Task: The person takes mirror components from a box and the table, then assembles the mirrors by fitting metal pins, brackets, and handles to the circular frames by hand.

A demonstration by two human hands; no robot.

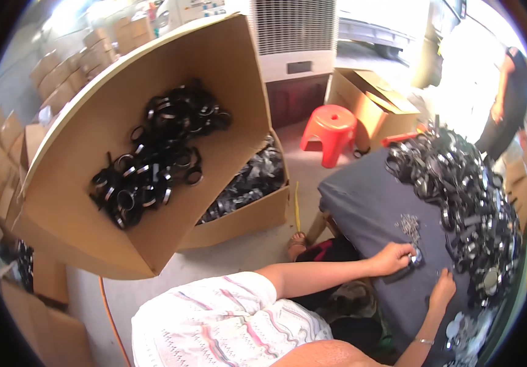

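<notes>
My left hand [392, 258] is closed round a black piece with a shiny round metal end [416, 258], low over the dark cloth of the work table [361, 189]. The fingers hide most of that piece. To its right, my right hand [443, 289] has its fingertips pinched together just above the cloth; what they hold, if anything, is too small to make out. A little heap of small grey metal parts [409, 226] lies just beyond my left hand. Along the table's right side is a large pile of black pieces with shiny rings [459, 183].
At the left, a big tilted carton [214, 49] holds more black ringed pieces [153, 165]. Below it stands another carton [245, 220], filled with dark shiny pieces. A red stool [331, 128] and an open box [373, 92] are beyond the table. Another person [511, 98] stands far right.
</notes>
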